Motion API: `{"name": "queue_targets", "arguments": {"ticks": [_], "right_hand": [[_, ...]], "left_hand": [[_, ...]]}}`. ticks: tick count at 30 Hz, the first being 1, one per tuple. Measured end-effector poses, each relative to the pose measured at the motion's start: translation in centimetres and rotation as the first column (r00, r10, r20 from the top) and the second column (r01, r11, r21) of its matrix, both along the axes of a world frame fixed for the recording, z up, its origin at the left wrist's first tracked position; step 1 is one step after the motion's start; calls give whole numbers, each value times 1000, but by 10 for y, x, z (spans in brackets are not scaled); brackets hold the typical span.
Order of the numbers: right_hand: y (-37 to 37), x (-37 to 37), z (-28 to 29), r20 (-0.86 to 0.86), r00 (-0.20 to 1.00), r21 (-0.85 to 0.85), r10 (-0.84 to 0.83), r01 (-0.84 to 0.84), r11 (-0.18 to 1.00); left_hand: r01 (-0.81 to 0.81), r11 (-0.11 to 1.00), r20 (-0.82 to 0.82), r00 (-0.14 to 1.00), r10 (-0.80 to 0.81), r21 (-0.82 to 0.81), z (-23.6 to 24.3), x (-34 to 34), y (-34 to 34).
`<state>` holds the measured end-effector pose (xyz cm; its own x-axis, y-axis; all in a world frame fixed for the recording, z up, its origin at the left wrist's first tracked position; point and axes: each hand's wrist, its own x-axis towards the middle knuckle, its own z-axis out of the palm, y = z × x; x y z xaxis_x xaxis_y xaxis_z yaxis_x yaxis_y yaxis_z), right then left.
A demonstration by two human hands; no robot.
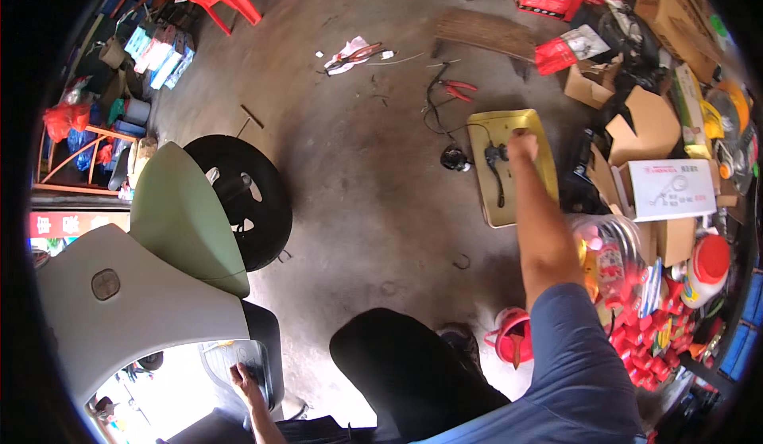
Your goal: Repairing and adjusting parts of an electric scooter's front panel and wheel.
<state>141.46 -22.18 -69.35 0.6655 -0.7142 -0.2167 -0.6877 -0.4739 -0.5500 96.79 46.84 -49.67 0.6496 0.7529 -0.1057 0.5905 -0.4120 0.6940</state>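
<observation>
My right arm is stretched forward over a shallow yellow tray (520,211) on the floor. The fingers of my right hand (522,145) are curled closed at its far part, beside a black part with a lever and a cable (497,158). Whatever they grip is hidden. To my left stands a scooter with a pale grey body (171,301), a green front panel (187,222) and a black front wheel (266,229). My left hand (245,382) is by its footboard (226,363), fingers curled; what lies in them is too small to make out.
Left of the tray lie a small round black part (455,158) and red-handled pliers (459,90). Farther off are tools on a cloth (352,55) and a low wooden bench (486,35). Cartons (668,190), bottles and a red bucket (509,337) crowd my right side.
</observation>
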Motion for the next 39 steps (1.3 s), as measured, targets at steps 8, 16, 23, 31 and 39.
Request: {"name": "queue_targets", "arguments": {"ticks": [8, 16, 23, 31, 39], "right_hand": [[-67, 60, -79, -281, 879, -314, 385, -463, 829], [-34, 56, -110, -548, 613, -255, 570, -771, 584], [-26, 25, -51, 107, 734, 286, 670, -668, 687], [-87, 11, -34, -415, 520, -45, 746, -831, 554], [-74, 19, 27, -426, 565, 277, 706, -662, 697]], "left_hand": [[-35, 991, -108, 993, 49, 129, -2, 7, -17], [-373, 898, 193, 887, 419, -232, 14, -3, 44], [-386, 917, 2, 921, 389, -100, -9, 37, 85], [-211, 974, 45, 977, 208, 83, -41, 48, 71], [-301, 950, -205, 928, 311, 78, -7, 7, 82]]}}
